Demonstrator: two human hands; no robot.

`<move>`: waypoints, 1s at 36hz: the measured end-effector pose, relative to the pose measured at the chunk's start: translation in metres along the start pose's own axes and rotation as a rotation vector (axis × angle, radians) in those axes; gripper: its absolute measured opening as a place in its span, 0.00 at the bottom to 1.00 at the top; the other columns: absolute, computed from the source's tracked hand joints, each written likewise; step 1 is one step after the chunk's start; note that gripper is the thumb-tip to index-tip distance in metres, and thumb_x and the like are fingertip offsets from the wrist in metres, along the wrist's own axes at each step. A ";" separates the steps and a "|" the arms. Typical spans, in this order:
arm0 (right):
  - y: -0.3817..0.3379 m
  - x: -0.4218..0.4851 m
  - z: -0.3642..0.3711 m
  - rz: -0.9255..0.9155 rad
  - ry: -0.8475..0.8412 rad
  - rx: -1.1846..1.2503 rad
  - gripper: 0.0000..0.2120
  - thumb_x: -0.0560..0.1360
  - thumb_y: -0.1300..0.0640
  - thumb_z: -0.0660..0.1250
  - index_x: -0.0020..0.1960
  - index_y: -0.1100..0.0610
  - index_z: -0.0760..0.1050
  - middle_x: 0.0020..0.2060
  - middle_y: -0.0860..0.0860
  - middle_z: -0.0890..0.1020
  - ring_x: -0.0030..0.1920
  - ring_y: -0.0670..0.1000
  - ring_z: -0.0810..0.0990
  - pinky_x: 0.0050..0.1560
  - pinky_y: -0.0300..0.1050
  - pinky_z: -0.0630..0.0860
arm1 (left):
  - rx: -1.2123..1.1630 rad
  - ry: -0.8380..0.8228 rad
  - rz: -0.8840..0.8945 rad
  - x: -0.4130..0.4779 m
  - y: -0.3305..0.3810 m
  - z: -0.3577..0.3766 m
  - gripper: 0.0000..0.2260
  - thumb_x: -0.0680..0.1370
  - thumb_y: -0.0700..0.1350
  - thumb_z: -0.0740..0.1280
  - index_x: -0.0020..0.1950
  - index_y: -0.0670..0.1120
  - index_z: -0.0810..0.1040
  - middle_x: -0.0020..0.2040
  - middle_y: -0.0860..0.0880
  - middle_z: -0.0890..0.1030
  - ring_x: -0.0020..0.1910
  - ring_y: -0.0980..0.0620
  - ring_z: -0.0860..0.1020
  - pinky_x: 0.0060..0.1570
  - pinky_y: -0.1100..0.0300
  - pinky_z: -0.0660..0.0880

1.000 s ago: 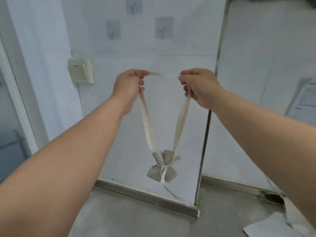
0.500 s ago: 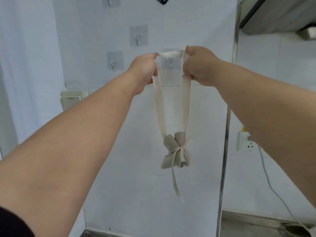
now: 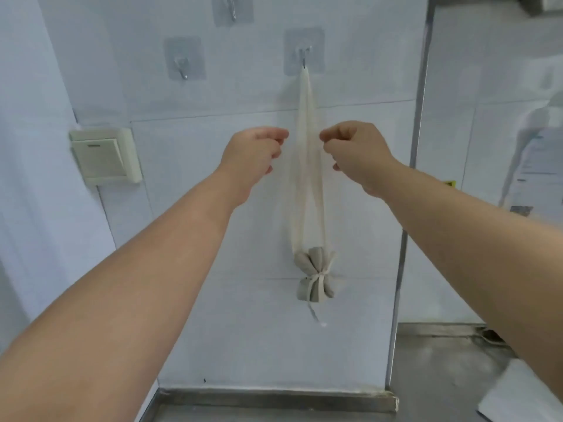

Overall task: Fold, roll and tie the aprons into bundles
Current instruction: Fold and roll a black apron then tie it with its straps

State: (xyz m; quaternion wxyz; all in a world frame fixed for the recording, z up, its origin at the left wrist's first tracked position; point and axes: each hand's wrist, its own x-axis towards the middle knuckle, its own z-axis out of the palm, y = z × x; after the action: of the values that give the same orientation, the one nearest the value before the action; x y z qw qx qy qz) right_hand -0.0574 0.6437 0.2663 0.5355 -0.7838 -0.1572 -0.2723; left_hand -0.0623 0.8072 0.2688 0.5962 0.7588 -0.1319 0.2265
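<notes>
The rolled grey-beige apron bundle [image 3: 315,277], tied round its middle with a thin string, hangs against the white tiled wall. Its long cream neck strap [image 3: 306,153] loops over the right adhesive wall hook [image 3: 304,54]. My left hand [image 3: 254,152] is just left of the strap and my right hand [image 3: 355,150] just right of it, both at mid-strap height. Both hands have curled fingers and hold nothing; neither clearly touches the strap.
Two more adhesive hooks [image 3: 184,60] [image 3: 233,7] are bare, up and to the left. A wall switch [image 3: 105,155] sits at left. A metal corner strip [image 3: 409,178] runs down the wall at right. Papers [image 3: 524,400] lie on the grey floor at lower right.
Both hands lifted the strap up to the right hook, hung it there and let go. They have since dropped to mid-strap height, and the bundle now hangs by itself.
</notes>
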 end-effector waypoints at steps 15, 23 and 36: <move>0.104 -0.129 -0.079 0.375 0.020 0.069 0.07 0.75 0.63 0.64 0.45 0.52 0.77 0.37 0.48 0.78 0.36 0.47 0.74 0.42 0.43 0.76 | -0.084 -0.335 -0.106 -0.109 -0.031 0.122 0.09 0.78 0.42 0.64 0.46 0.54 0.80 0.45 0.56 0.80 0.45 0.57 0.77 0.45 0.63 0.73; 0.143 -0.221 -0.213 0.500 0.069 -0.126 0.08 0.74 0.60 0.65 0.41 0.48 0.77 0.33 0.46 0.77 0.33 0.46 0.74 0.44 0.46 0.75 | -0.137 -0.456 -0.177 -0.171 -0.016 0.255 0.08 0.78 0.42 0.63 0.46 0.53 0.80 0.46 0.52 0.79 0.44 0.56 0.76 0.47 0.60 0.73; 0.180 -0.358 -0.477 0.753 0.366 -0.403 0.07 0.76 0.59 0.62 0.47 0.54 0.79 0.36 0.47 0.79 0.33 0.46 0.74 0.38 0.40 0.75 | -0.247 -0.863 -0.255 -0.326 0.020 0.498 0.11 0.79 0.40 0.62 0.48 0.54 0.80 0.48 0.56 0.80 0.47 0.57 0.76 0.49 0.59 0.74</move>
State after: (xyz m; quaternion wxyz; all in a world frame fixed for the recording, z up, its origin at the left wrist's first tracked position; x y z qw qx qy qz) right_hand -0.3708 0.1503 0.0501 0.4532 -0.8137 0.2915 -0.2180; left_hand -0.2599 0.2985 0.0296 0.5956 0.7173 -0.2994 -0.2025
